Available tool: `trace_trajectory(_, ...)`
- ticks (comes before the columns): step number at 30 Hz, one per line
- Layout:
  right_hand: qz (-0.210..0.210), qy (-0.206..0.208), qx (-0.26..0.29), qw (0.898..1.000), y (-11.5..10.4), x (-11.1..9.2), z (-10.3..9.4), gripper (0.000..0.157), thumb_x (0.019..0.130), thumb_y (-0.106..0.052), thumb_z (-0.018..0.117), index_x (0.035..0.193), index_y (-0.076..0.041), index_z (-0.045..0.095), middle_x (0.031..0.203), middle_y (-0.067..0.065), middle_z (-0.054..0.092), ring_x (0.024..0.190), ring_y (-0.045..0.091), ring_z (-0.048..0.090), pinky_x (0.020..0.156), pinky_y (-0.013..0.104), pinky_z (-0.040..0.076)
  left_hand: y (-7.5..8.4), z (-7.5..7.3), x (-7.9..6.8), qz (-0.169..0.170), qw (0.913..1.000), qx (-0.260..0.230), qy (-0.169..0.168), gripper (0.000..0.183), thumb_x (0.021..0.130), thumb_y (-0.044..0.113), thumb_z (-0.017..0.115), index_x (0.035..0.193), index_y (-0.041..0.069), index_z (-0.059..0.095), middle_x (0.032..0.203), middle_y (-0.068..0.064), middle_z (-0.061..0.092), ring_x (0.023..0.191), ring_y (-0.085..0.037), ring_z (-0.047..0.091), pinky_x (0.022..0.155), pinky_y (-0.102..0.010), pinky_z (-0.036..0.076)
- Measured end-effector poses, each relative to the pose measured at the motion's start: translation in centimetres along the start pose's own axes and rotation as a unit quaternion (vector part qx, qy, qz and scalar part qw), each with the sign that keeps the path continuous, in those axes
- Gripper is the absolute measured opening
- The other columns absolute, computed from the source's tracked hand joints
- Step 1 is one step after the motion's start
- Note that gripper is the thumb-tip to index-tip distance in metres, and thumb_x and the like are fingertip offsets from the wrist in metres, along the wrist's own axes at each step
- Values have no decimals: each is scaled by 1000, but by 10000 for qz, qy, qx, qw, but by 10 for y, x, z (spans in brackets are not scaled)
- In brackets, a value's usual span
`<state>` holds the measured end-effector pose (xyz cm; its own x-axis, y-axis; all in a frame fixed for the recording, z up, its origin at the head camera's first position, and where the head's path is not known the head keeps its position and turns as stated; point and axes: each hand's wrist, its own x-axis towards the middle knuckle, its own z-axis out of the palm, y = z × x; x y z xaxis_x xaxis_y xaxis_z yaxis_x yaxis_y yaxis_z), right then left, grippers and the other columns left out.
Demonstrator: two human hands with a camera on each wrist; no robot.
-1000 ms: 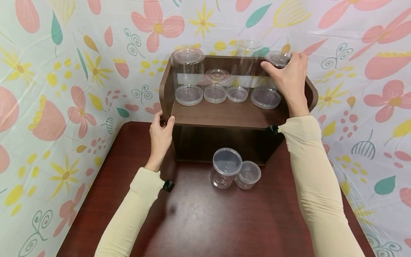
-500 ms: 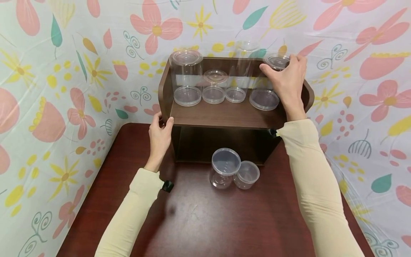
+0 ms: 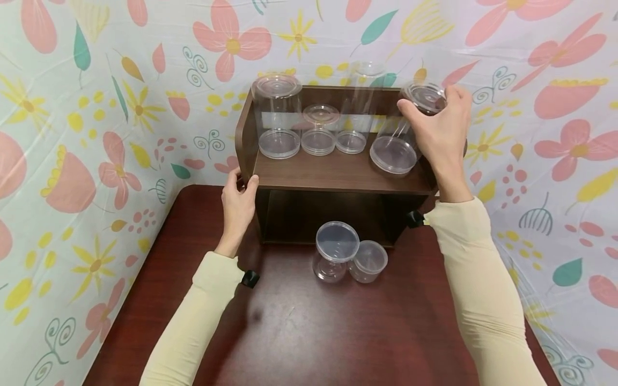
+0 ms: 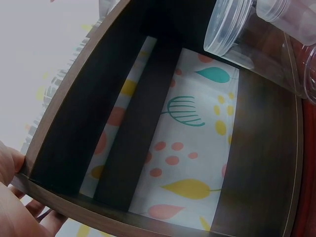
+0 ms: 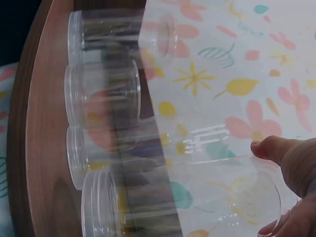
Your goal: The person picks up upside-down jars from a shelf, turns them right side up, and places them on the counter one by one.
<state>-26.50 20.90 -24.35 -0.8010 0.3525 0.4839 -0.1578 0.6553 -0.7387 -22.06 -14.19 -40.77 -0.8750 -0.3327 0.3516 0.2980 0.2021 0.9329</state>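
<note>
Upper right: one clear jar (image 3: 397, 135), right hand (image 3: 441, 128) curled round its top, apparently mid-repositioning; left of centre: left hand (image 3: 238, 206) gripping brown shelf (image 3: 314, 172); steady hold seemingly needed next.

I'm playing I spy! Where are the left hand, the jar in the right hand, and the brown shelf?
Left hand (image 3: 238, 206), head view: back of the hand.
Held jar (image 3: 398, 130), head view: clear side wall.
Brown shelf (image 3: 318, 174), head view: bare upper board.

Long cream sleeves (image 3: 475, 284), finely creased, each have a small black block (image 3: 250, 279) beside the cuff (image 3: 216, 271).
</note>
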Motion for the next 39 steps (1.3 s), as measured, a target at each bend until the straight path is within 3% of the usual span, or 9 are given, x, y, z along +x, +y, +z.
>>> trace_trajectory(2, -9, 35, 114, 9999, -1, -4, -4, 54, 77, -50, 80, 106, -9, 59, 122, -3, 41, 110, 10, 39, 102, 28, 36, 0, 0, 0, -9, 10000, 20, -6, 35, 101, 13, 65, 133, -2, 61, 122, -21, 65, 110, -29, 63, 98, -40, 50)
trace_trajectory(8, -29, 57, 385, 9992, -6, -22, -20, 59, 78, -47, 81, 114, -3, 62, 122, -3, 44, 110, 7, 39, 101, 26, 35, 1, -1, 1, -5, 10000, 56, -48, 35, 102, 14, 64, 134, -1, 61, 122, -19, 65, 111, -28, 63, 98, -40, 50)
trace_trajectory(13, -214, 87, 737, 9970, -5, -38, -31, 48, 80, -41, 82, 106, -5, 63, 115, -4, 46, 106, 6, 40, 93, 25, 34, 2, -1, 0, 5, 10000, 58, -54, 37, 102, 14, 64, 135, -1, 60, 123, -20, 65, 111, -28, 63, 98, -41, 51)
trace_trajectory(16, -244, 136, 941, 9952, -1, -46, -36, 53, 81, -37, 82, 121, -4, 69, 123, -1, 53, 113, 7, 44, 99, 22, 36, 2, -1, 0, -9, 10000, 48, -57, 37, 102, 14, 64, 135, -1, 60, 123, -21, 65, 111, -28, 63, 98, -41, 51)
trace_trajectory(19, -159, 141, 1273, 9916, 2, -53, -41, 64, 83, -30, 82, 137, -3, 64, 135, 5, 54, 121, 10, 47, 104, 22, 39, 2, -1, -1, -12, 10000, 33, -60, 37, 102, 14, 64, 135, -1, 60, 124, -20, 64, 112, -28, 63, 99, -41, 50)
trace_trajectory(24, -14, 232, 1862, 9822, 5, -65, -47, 53, 85, -21, 81, 134, -6, 68, 133, 3, 56, 117, 15, 54, 100, 24, 47, 3, -1, -2, 22, 10000, 2, -70, 37, 102, 14, 64, 136, -1, 59, 125, -21, 64, 114, -29, 62, 101, -42, 50)
trace_trajectory(30, 256, 560, 3016, 9514, 10, -83, -55, 56, 82, -9, 79, 137, -4, 66, 136, 12, 57, 122, 25, 60, 108, 31, 46, 2, 0, -1, -23, 10000, -27, -82, 37, 102, 14, 64, 136, -2, 59, 125, -21, 63, 114, -28, 62, 101, -41, 50)
trace_trajectory(36, 441, 645, 3741, 9241, 17, -102, -61, 60, 83, -5, 77, 141, 1, 60, 142, 19, 55, 132, 28, 54, 112, 30, 41, 4, -1, -1, -98, 9999, -43, -109, 37, 103, 14, 64, 135, -2, 59, 125, -21, 63, 115, -29, 61, 102, -42, 49)
trace_trajectory(39, 355, 676, 4349, 8972, 19, -112, -59, 61, 83, 0, 76, 141, 7, 57, 144, 23, 53, 134, 32, 51, 112, 30, 42, 3, -1, -1, -127, 9998, -35, -152, 38, 103, 15, 64, 136, -1, 59, 126, -20, 63, 115, -29, 61, 102, -42, 49)
